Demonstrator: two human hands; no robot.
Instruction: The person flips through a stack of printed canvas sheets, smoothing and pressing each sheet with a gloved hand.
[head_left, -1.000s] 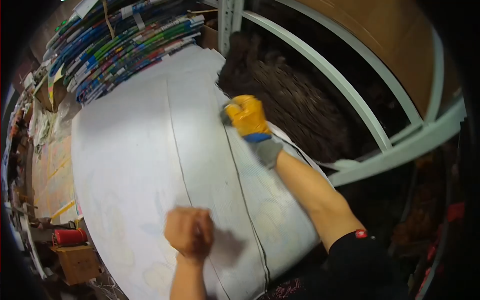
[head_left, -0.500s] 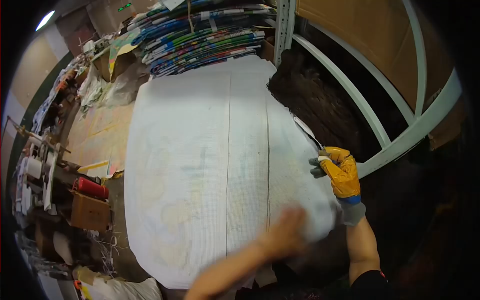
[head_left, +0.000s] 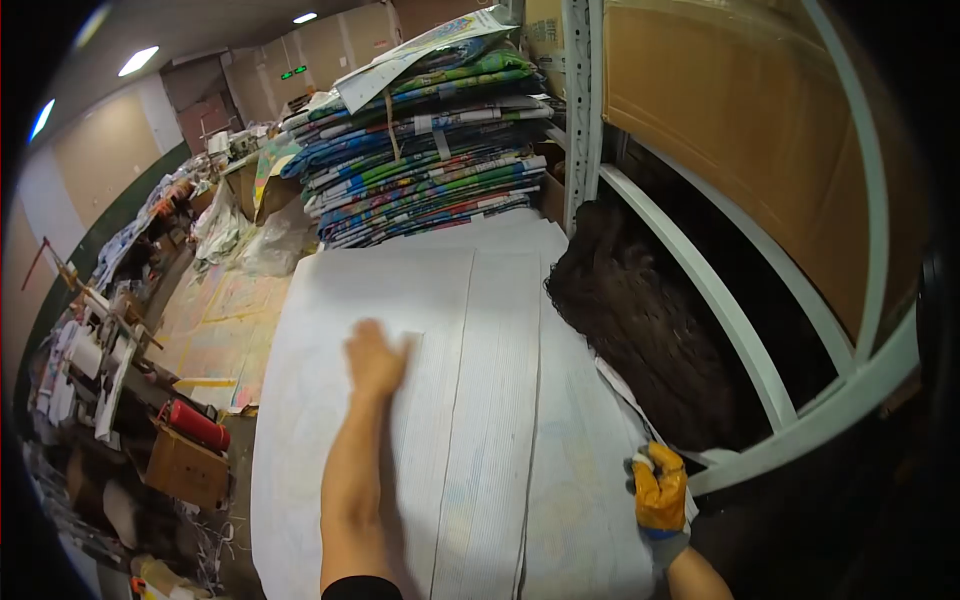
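Note:
A large white woven plastic sheet lies spread in front of me, with two long seams or fold lines running away from me. Faint coloured print shows through it. My left hand, bare and a little blurred, is over the left-middle part of the sheet with its fingers apart. At the sheet's right edge is my right hand, in a yellow-coated work glove. Its fingers are curled closed; what they grip, if anything, is hidden.
Behind the sheet stands a tall stack of folded printed sheets. A metal rack and a dark fibrous bundle are at the right. On the left are a red cylinder, a cardboard box and sewing-type equipment.
My left hand has swept from the sheet's near right part to its left-middle. My gloved right hand is lower in view along the right edge. The camera has tilted up.

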